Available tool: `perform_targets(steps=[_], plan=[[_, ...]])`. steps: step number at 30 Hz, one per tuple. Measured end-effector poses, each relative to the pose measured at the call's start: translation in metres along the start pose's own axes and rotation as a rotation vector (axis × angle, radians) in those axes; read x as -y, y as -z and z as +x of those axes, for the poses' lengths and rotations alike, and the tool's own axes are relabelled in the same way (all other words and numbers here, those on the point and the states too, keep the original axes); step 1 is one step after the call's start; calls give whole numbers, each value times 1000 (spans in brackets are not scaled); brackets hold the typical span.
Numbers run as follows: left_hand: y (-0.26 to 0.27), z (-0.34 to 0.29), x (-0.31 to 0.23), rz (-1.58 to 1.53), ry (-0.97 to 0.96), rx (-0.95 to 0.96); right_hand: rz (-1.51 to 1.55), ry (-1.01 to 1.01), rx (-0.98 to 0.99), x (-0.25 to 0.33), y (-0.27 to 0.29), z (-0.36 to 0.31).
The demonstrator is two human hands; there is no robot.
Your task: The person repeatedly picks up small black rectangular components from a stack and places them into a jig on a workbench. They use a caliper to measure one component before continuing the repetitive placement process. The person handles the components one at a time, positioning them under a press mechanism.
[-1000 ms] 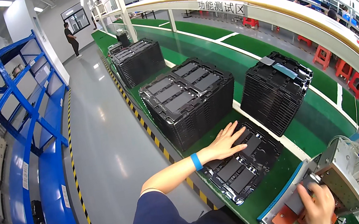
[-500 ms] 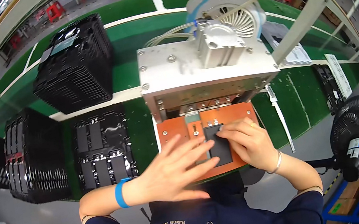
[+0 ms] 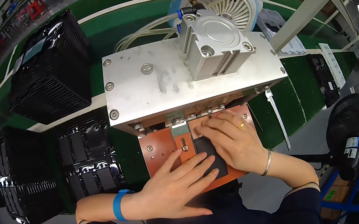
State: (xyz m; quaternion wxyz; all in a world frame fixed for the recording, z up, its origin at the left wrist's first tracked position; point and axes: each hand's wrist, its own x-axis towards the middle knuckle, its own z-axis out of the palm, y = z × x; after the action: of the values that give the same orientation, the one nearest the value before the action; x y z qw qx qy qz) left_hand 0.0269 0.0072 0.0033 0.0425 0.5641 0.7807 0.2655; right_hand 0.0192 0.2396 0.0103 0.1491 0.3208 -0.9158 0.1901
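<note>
A flat black rectangular piece (image 3: 204, 144) lies lengthwise on the orange fixture plate (image 3: 159, 144), under the front of a metal press. My left hand (image 3: 175, 187) is open, palm down, its spread fingertips resting on the piece's left side and partly covering it. At the far end of the piece, my right hand (image 3: 233, 141) has its fingers bent and drawn together. Those fingertips are blurred, and whatever they hold, if anything, cannot be made out. Between the hands and the press, a slotted orange block with a screw (image 3: 185, 147) sits beside the piece.
The silver press top (image 3: 151, 83) carries a pneumatic cylinder (image 3: 218, 42) with hoses. Stacked black trays (image 3: 53, 71) stand at the left, beside a tray of dark rectangular pieces (image 3: 87, 150). A white fan (image 3: 229, 8) is behind the press; a black fan (image 3: 356, 131) is right.
My head view has shifted closer to the press. My right fingers have moved from the piece's upper right corner to beyond its far end. The left hand stays spread on the piece.
</note>
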Motion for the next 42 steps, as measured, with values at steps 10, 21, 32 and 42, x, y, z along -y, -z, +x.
perform_targets(steps=[10, 21, 32, 42], plan=[[3, 2, 3, -36, -8, 0, -6, 4, 9, -5, 2, 0], [7, -1, 10, -9, 65, -13, 247, 12, 133, 2, 17, -37], [10, 3, 17, -33, 109, -28, 242, 22, 136, -12, 14, -19], [4, 2, 19, -18, 104, -51, 341, -224, 262, 17, 23, -16]])
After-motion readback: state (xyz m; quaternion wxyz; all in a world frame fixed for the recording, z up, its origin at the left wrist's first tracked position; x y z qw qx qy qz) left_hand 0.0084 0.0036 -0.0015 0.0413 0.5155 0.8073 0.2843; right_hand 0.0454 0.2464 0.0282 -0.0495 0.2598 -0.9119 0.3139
